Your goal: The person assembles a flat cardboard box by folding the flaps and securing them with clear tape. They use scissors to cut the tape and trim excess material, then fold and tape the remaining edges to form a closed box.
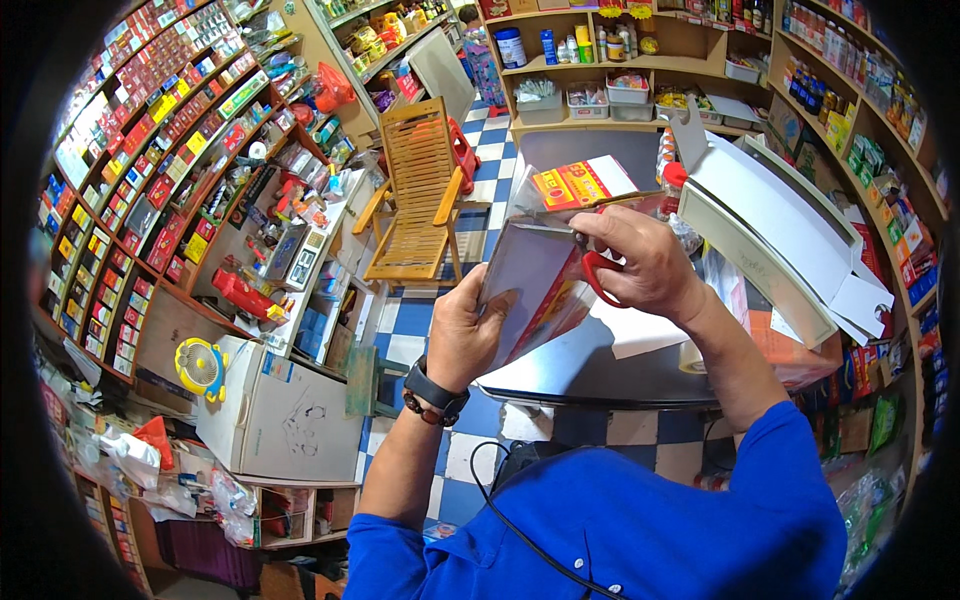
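Note:
My left hand point(468, 328) grips the near left edge of a cardboard box point(530, 268), thumb on its grey face. The box is held tilted above the dark table point(545, 385), and red and yellow print shows on its other sides. Closed round red-handled scissors point(601, 280), my right hand point(645, 258) is at the box's upper right edge. The scissors' pivot shows by my fingers; their blades are mostly hidden at the box edge.
On the table's right side lies a long open white carton point(770, 215) with loose flaps. A wooden folding chair point(415, 190) stands beyond the table to the left. Packed shelves line both sides. A yellow and blue fan point(201, 369) sits on a white cabinet point(300, 415).

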{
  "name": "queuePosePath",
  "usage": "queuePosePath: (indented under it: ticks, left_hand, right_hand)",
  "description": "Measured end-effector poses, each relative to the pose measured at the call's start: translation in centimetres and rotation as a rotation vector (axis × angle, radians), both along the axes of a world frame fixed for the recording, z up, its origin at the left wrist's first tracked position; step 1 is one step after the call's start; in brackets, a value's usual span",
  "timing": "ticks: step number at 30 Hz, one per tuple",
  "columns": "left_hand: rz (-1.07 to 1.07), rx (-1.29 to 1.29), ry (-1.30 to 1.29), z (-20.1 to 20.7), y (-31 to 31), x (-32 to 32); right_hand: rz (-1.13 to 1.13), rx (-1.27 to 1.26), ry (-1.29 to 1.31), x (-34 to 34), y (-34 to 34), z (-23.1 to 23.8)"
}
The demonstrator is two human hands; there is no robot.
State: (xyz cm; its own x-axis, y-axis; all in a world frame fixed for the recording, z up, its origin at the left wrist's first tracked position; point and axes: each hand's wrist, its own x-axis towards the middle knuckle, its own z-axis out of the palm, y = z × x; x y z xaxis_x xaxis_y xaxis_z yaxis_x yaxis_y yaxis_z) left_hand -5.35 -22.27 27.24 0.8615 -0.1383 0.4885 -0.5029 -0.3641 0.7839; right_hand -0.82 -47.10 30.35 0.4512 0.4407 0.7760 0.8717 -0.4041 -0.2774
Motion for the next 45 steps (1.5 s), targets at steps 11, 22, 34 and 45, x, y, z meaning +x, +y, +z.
queuePosePath:
  ticks: [11, 22, 34, 45]
  left_hand:
    - [-0.038, -0.047, 0.088, -0.4, 1.1, -0.7]
    - [-0.014, -0.021, 0.098, 0.0, 1.4, -1.4]
    - [0.026, 0.053, 0.072, 0.4, 1.5, -2.2]
    - [0.143, 0.242, -0.089, 1.6, 1.0, -2.5]
  right_hand:
    - [0.038, -0.057, -0.07, 0.6, 0.0, -0.4]
    - [-0.017, 0.074, 0.229, -1.5, 0.9, 0.2]
    - [0.337, 0.748, 0.766, -1.3, 3.3, 1.7]
    - [0.371, 0.784, 0.811, -2.4, 5.0, 3.2]
